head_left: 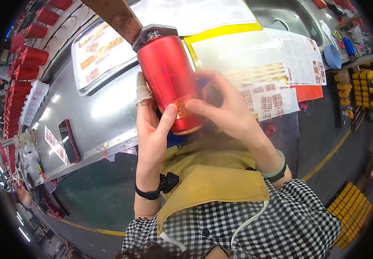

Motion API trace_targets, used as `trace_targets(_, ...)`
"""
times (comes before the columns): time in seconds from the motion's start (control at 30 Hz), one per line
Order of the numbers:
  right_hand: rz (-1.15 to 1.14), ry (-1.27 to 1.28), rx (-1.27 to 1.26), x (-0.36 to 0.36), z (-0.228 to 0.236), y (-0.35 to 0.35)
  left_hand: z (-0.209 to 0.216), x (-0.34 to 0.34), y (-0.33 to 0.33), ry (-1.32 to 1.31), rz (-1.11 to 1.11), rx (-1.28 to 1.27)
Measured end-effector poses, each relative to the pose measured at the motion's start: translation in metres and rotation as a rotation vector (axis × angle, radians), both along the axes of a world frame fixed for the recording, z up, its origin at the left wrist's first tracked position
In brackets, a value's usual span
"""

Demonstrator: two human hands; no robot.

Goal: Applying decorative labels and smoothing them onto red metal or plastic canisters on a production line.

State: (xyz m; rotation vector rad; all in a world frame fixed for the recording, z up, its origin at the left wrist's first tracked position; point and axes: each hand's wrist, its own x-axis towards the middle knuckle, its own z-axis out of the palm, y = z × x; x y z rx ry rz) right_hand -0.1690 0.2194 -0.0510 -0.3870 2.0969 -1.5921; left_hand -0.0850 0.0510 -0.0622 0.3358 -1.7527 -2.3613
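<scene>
A glossy red bottle (166, 64) hangs tilted in front of me, its metal neck up against a metal holder (154, 33) on a brown bar. A gold-and-red decal (180, 108) sits low on the bottle's side. My left hand (152, 118) is wrapped round the bottle's lower left side, thumb on the decal's left edge; a pale wrap covers one of its fingertips. From the right, my right hand (225, 101) grips the bottle, with its thumb pressed on the decal's right part. Its other fingers are partly hidden behind the bottle.
Decal sheets (272, 101) lie on the bench to the right, near a yellow-edged board (221, 29). A tray (83, 90) with printed sheets and a phone (69, 140) are at left. Red containers (33, 58) line the far left; a blue bowl (332, 56) stands right.
</scene>
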Motion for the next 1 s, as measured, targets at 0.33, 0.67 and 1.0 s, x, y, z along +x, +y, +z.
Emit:
trace_targets(0.33,-0.017,-0.021,0.008,-0.001,0.000,-0.002,0.003,-0.001,0.002,-0.006,0.025,0.025)
trace_targets(0.67,0.025,-0.073,-0.011,-0.003,0.004,0.002,0.002,0.000,0.001,0.003,0.014,0.014)
trace_targets(1.0,-0.149,-0.015,-0.302,-0.006,0.002,0.006,0.003,-0.002,0.003,0.006,0.019,0.015)
